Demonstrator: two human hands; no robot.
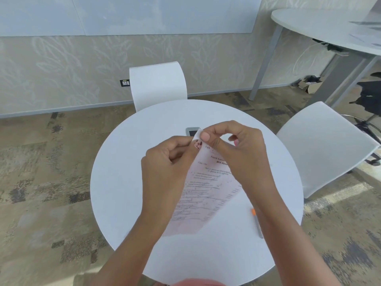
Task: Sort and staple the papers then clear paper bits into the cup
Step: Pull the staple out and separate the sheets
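A printed paper sheet (203, 195) is lifted above the round white table (127, 178), hanging slantwise toward me. My left hand (167, 162) pinches its top corner from the left. My right hand (237, 149) pinches the same corner from the right, thumb on a small folded or torn flap of paper. A small grey stapler-like object (191, 131) lies on the table just behind the hands, partly hidden. No cup is visible.
An orange-tipped grey pen (257, 222) lies on the table by my right forearm. A white chair (157, 83) stands behind the table and another chair (323, 145) to the right. A second table (321, 23) stands at the far right.
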